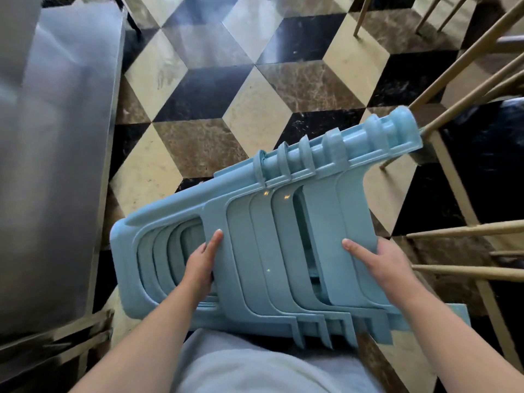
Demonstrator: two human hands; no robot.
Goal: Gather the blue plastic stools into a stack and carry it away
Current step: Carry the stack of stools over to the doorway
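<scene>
Both hands hold the stack of blue plastic stools [272, 236], tipped on its side across the person's front: the left hand [201, 265] curls its fingers into the leg opening near the seats at eight o'clock, and the right hand [377, 259] clamps the edge of the outermost leg panel at four o'clock. Outward, the stool feet point to two o'clock, close to a wooden chair [465, 89], with a steel table [56, 137] at nine o'clock. I judge that turning could knock the feet against the chair, or that the nested stools could slide apart, since only the outer pieces are gripped.
</scene>
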